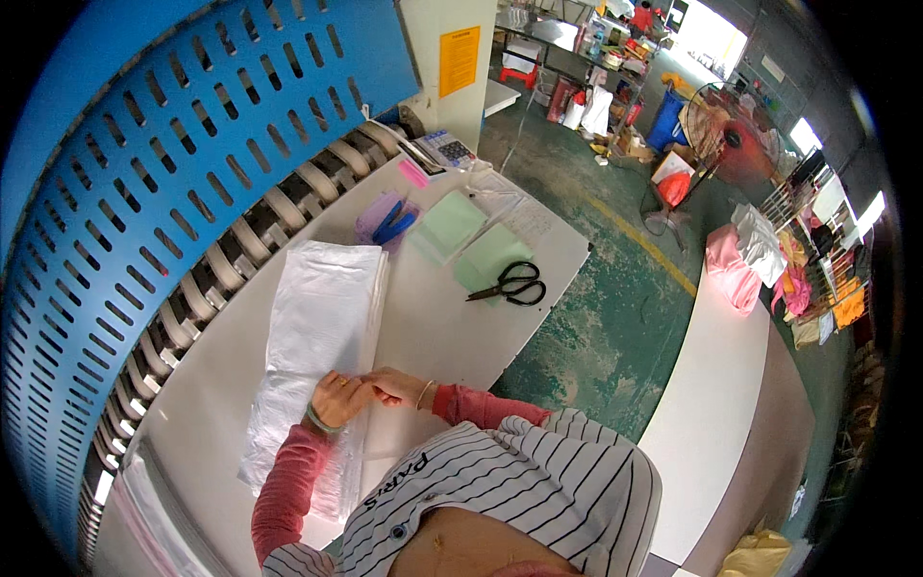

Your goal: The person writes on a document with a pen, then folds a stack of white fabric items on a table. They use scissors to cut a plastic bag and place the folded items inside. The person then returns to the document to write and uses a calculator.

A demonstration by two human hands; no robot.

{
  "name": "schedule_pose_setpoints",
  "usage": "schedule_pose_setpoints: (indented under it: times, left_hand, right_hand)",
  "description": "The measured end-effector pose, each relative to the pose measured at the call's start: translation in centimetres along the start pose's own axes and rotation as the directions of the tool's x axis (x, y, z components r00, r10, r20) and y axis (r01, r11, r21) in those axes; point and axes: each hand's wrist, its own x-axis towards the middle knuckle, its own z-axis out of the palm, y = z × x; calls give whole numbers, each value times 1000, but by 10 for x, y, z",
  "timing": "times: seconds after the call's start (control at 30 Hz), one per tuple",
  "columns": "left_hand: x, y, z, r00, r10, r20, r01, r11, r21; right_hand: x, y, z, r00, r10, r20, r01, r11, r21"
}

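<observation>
A long stack of flat white plastic bags [322, 308] lies on the white table in front of me. My left hand [336, 397] rests over the stack, its fingers bent and pinched together. From the right, my right hand [396, 387] meets it at the stack's right edge, fingertips closed against those of the left. Whatever is between the fingers is too small or hidden to make out. Black-handled scissors [511, 285] lie farther right, partly over a green card [478, 256]. Another green card [448, 225] lies beyond it.
A blue slotted machine guard [202, 144] with a row of curved pipes [284, 207] borders the table's left side. Blue clippers [392, 223], a calculator [444, 149] and a pink slip [413, 173] lie toward the far end. A standing fan [731, 139] and a long white table [711, 404] are at right.
</observation>
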Motion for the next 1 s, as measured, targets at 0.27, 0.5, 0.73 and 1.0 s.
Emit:
schedule_pose_setpoints:
  times: [0.27, 0.5, 0.73, 1.0]
  left_hand:
    - [12, 5, -9, 984, -180, -2, 179, 978, -110]
    - [-38, -4, -4, 870, -466, 163, 490, 772, -406]
    - [-66, -21, 5, 828, -527, 188, 491, 522, -698]
    - [-28, -8, 21, 656, -620, 430, 529, -28, -848]
  right_hand:
    - [-1, 10, 23, 877, -321, -357, 436, 843, 315]
    - [53, 50, -43, 977, -142, -159, 213, 626, 750]
    - [23, 25, -15, 832, -451, -323, 512, 849, 132]
    - [-12, 5, 26, 573, -816, 79, 542, 305, -783]
